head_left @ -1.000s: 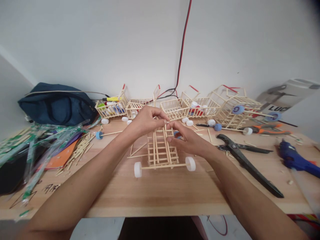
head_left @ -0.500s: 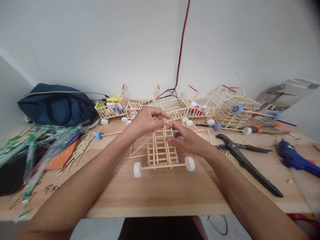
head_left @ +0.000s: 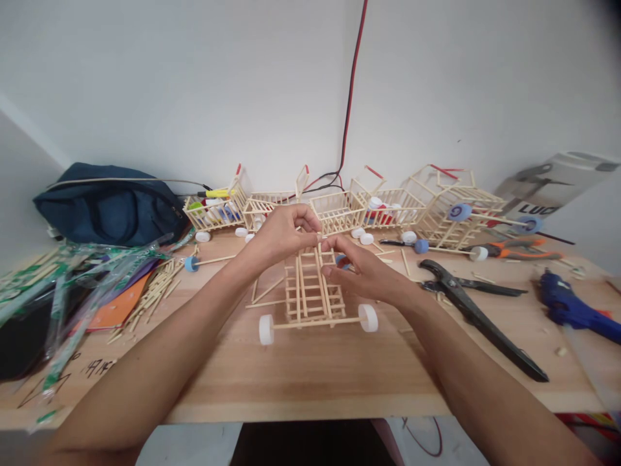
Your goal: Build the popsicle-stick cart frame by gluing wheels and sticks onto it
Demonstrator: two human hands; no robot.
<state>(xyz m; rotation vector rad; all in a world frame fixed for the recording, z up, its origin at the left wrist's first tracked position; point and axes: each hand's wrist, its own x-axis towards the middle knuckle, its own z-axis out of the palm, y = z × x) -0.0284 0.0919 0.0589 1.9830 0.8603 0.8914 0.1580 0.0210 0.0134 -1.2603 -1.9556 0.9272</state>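
Note:
A small cart built of thin wooden sticks lies on the wooden table, with a stick axle and two white bottle-cap wheels at its near end. My left hand pinches the cart's far top edge with closed fingers. My right hand grips the same far end from the right, fingers curled; a blue cap shows under its fingers. Both hands meet at the cart's far end.
Several finished stick carts line the wall. Large black shears, a blue glue gun and orange pliers lie right. Loose sticks, plastic wrappers and a dark blue bag sit left. Red-black wires hang down the wall.
Almost nothing has moved. My left hand's fingers have curled slightly tighter at the cart's far end; the cart stays where it was.

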